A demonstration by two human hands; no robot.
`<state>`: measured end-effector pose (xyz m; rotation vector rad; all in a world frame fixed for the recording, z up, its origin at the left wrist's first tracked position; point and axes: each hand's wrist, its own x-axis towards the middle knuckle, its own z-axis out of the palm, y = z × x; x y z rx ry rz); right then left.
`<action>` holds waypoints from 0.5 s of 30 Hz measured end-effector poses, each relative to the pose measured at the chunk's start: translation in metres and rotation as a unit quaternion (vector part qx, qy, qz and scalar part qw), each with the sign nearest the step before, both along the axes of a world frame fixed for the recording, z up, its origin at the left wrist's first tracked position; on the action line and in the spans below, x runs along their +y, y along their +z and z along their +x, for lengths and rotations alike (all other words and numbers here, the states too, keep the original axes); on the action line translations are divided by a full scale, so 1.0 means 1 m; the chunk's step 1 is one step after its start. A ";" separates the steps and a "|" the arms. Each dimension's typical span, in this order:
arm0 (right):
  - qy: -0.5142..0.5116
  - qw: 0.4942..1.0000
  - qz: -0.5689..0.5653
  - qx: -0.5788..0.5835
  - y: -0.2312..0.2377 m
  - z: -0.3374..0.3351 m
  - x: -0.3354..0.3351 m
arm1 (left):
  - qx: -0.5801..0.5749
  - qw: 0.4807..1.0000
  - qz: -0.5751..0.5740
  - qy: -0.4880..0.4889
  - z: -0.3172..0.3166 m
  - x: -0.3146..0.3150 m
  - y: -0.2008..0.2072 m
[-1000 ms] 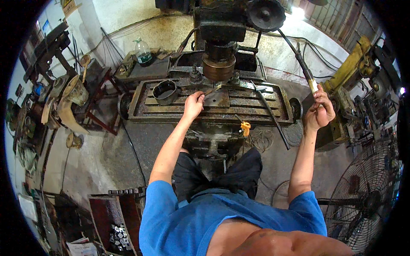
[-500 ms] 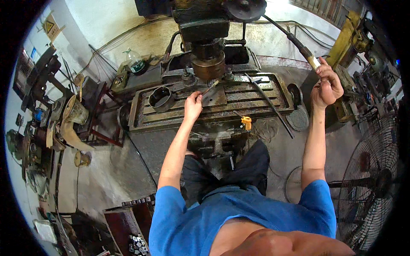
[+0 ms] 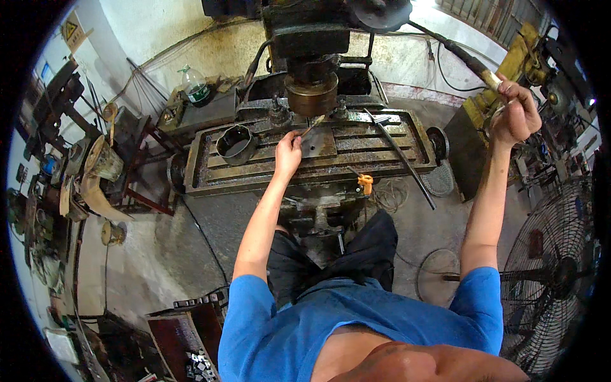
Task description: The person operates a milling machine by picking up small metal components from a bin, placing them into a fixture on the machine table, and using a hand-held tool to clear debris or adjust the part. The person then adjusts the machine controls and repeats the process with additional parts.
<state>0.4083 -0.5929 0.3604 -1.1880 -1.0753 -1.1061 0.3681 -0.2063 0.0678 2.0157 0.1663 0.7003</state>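
My left hand (image 3: 289,153) is closed on a small brush (image 3: 312,126), its bristle end pointing up and right under the machine's round spindle head (image 3: 312,92). Below the brush lies a flat plate (image 3: 318,145) on the slotted machine table (image 3: 363,143). Off to the right, my raised right hand (image 3: 514,118) has its fingers around the pale end of a long dark lever (image 3: 468,60), which runs up to the machine's hub. A dark round pot (image 3: 235,145) stands on the table, left of my left hand.
A long metal bar (image 3: 401,159) lies slanted across the table's right part and juts past its front edge. An orange-yellow tool (image 3: 365,183) sits at the front edge. A large fan (image 3: 560,267) stands at right; a bucket (image 3: 105,159) is at left.
My right hand and the lever end have moved right and slightly down. The left hand stays near the same spot with the brush under the spindle. The whole view has shifted slightly.
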 end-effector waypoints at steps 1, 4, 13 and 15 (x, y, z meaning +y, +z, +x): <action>-0.007 1.000 0.001 0.009 0.007 0.000 0.000 | -0.009 1.000 0.010 0.003 -0.001 -0.002 0.004; 0.006 1.000 -0.014 0.018 0.039 0.006 -0.003 | -0.007 1.000 0.001 0.029 -0.001 -0.004 0.009; -0.077 0.983 -0.127 -0.106 0.136 0.064 -0.020 | 0.009 0.990 0.053 0.132 0.000 0.000 0.015; 0.023 0.997 -0.029 -0.064 0.153 0.053 0.025 | 0.023 0.988 0.062 0.139 -0.007 0.008 0.018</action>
